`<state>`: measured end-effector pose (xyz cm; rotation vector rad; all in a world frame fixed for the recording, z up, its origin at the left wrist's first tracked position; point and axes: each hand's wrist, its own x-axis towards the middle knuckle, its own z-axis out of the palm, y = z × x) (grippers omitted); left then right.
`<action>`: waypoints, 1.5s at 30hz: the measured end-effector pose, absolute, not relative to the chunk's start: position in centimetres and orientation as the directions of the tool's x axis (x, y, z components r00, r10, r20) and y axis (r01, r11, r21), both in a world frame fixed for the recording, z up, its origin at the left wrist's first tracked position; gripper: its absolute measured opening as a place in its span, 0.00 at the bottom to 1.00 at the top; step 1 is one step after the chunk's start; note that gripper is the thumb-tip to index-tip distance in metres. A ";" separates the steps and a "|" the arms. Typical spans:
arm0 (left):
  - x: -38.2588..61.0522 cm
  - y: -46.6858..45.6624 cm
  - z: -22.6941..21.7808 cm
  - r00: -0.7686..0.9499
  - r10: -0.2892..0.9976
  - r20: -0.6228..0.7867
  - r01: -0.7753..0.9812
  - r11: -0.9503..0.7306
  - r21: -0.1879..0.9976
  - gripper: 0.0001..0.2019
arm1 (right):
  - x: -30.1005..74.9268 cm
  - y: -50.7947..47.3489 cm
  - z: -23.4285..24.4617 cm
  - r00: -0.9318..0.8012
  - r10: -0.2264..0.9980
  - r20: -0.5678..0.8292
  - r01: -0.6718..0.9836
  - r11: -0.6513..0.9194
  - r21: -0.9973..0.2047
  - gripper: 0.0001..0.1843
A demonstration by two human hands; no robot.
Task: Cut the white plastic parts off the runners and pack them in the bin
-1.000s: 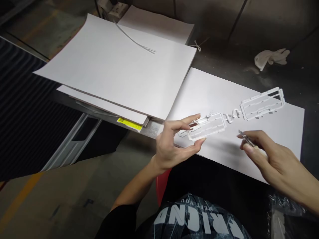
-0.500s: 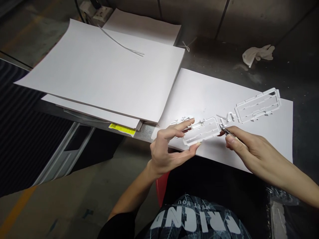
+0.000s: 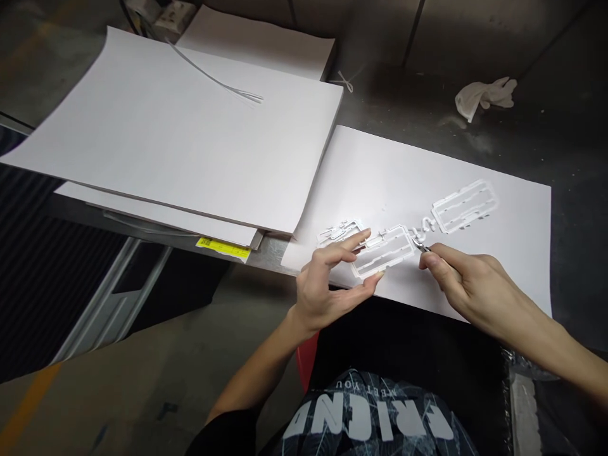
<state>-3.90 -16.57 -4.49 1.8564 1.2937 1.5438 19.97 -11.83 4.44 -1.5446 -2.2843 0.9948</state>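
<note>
Tabletop, dark, bearing one white sheet, our landmark.
Plastic strip: on the sheet's near edge, two frames in a row.
Left hand: at that edge, grip pinching the nearer frame.
Right hand: same edge, grip closed on the cutter.
Runner: between the frames, at the cutter's tip.
We advise pressing the frame flat and cutting flush.

Head-worn view, facing forward-down, close above left hand, right hand.
</note>
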 end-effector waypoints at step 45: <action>-5.1 -15.6 -1.3 0.419 0.880 0.225 0.173 -0.321 0.931 0.36 | 21.6 -14.7 5.4 -0.336 0.922 0.191 0.391 0.321 -0.863 0.15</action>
